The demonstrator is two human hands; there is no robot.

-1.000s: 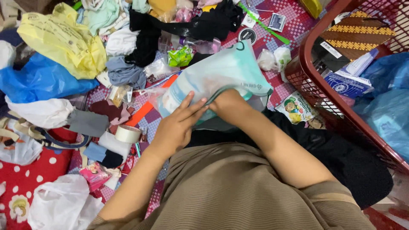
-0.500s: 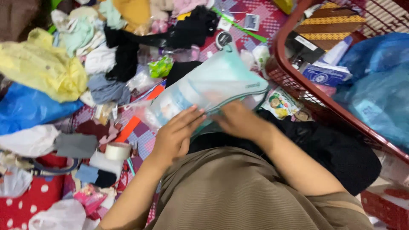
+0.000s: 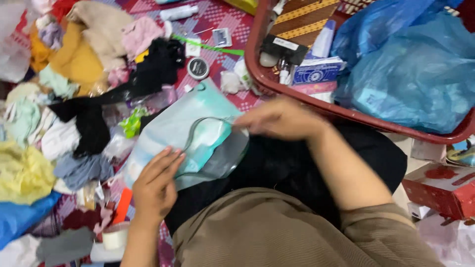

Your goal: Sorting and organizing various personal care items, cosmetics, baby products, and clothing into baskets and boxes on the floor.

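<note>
Left hand [image 3: 156, 183] laid flat, fingers extended, on pale teal plastic pouch [image 3: 190, 133] resting across lap and patterned mat [image 3: 217, 20]. Right hand [image 3: 279, 118], blurred, pinching pouch's open mouth at its right edge. Red basket [image 3: 257, 74] just beyond, holding blue plastic bag [image 3: 410, 74]. Heaped clothes [image 3: 84, 79] at left.

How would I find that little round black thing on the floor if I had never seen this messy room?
Start at the big red basket on the right and look just past its left rim, onto the checked red mat. There, beside the heap of black cloth and under a thin green strip, lies the small round tin. It is the only flat black disc with a pale ring on its lid.
</note>
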